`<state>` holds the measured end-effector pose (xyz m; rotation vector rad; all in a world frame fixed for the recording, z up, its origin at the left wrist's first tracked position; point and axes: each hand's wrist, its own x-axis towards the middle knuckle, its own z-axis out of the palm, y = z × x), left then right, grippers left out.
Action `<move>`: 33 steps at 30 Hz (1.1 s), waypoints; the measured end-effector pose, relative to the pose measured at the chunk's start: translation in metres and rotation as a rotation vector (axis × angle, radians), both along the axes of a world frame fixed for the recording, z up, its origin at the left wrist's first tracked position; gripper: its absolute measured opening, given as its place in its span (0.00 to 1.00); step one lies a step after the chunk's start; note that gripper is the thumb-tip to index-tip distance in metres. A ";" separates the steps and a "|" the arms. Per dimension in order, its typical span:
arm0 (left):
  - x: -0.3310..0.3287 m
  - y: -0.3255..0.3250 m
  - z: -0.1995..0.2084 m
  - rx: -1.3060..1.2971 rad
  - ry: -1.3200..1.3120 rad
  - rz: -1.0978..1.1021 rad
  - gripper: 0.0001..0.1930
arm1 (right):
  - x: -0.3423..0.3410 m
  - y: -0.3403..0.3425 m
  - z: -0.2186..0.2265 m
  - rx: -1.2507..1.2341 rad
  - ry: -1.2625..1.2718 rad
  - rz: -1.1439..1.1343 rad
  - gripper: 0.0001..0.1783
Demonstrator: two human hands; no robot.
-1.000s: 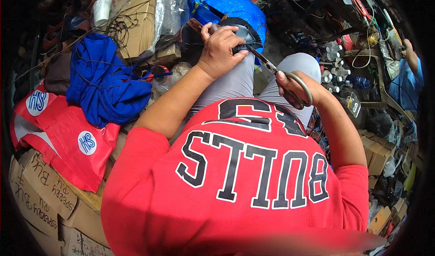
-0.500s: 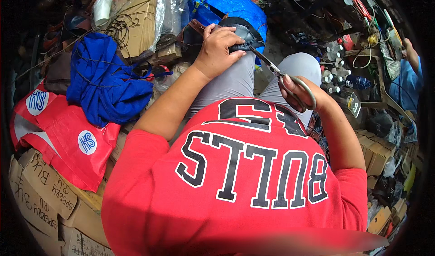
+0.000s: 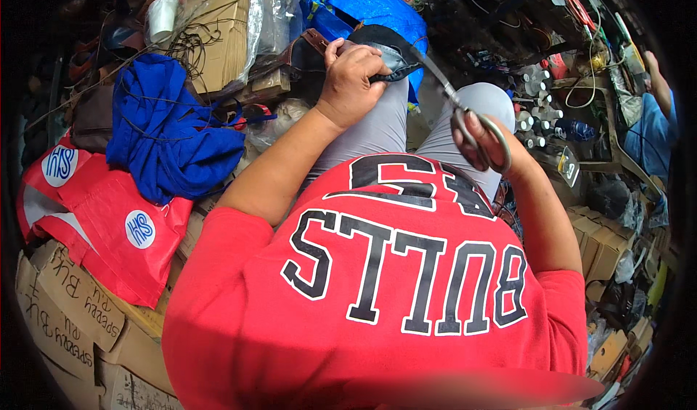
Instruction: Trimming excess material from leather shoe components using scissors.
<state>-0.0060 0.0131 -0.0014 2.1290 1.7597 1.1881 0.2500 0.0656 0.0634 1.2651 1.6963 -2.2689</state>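
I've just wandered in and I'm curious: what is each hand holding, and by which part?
The right hand holds scissors by the looped handles. The left hand grips a dark piece by its left side.

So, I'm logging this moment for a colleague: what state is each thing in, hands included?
Left hand: fingers over the dark piece.
Dark piece: held at the left knee.
Right hand: gripping the scissors by their handles.
Scissors: pointing at the dark piece; whether fully closed, unclear.
Blue cloth: crumpled in a heap.
Red bag: lying creased.
Blue sheet: wrinkled.
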 end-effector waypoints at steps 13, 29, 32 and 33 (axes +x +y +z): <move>-0.009 0.014 0.039 -0.130 -0.081 -0.162 0.15 | -0.084 0.032 -0.049 0.111 0.162 -0.485 0.19; -0.092 0.058 -0.002 -0.349 -0.577 0.246 0.12 | -0.076 0.026 -0.059 -0.030 0.183 -0.542 0.05; -0.078 0.052 0.002 -0.199 -0.343 0.286 0.14 | -0.073 0.028 -0.060 -0.047 0.185 -0.584 0.05; -0.071 0.047 0.012 -0.140 -0.234 0.283 0.17 | -0.071 0.028 -0.060 -0.081 0.192 -0.622 0.06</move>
